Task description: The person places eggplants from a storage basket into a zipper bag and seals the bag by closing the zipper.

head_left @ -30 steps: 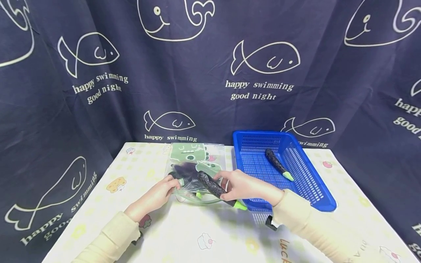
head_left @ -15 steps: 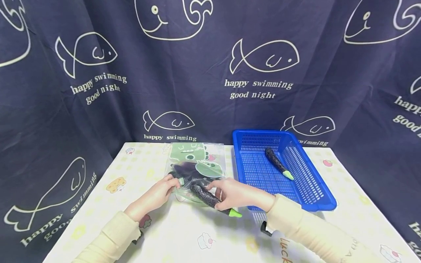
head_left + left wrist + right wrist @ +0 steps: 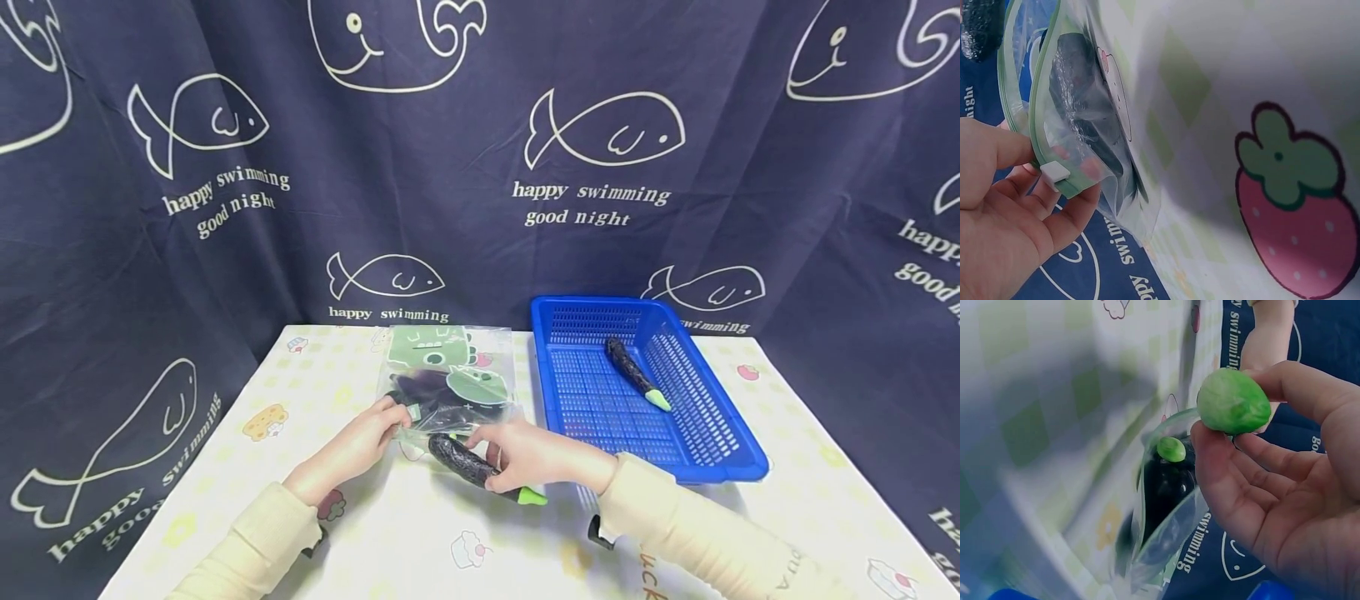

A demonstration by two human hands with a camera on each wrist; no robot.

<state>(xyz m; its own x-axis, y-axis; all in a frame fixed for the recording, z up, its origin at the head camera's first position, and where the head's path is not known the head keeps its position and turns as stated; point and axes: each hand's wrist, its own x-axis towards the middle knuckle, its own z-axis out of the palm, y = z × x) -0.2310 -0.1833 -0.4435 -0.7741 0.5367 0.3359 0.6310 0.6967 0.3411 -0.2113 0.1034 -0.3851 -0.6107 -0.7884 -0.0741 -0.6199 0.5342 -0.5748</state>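
A clear zip bag [image 3: 491, 340] with green cartoon prints lies on the table, its mouth toward me. My left hand [image 3: 362, 437] pinches the corner of its opening; in the left wrist view the fingers grip the green zip strip beside a white slider [image 3: 1055, 172]. Inside the bag are dark eggplants [image 3: 1169, 487], one with its green stem end showing. My right hand [image 3: 534, 457] holds another black eggplant [image 3: 461, 462] near its green stem [image 3: 1232, 403]. That eggplant slants just in front of the bag's mouth, its dark tip pointing left.
To the right of the bag stands a blue perforated basket [image 3: 542, 367] with one more eggplant [image 3: 628, 368] in it. A patterned cloth [image 3: 468, 550] covers the table. Behind the table hangs a dark blue curtain [image 3: 480, 225] with fish drawings.
My right hand has brought the eggplant left and nearer to me, from over the bag to just before its mouth. The left hand keeps its place on the bag's corner.
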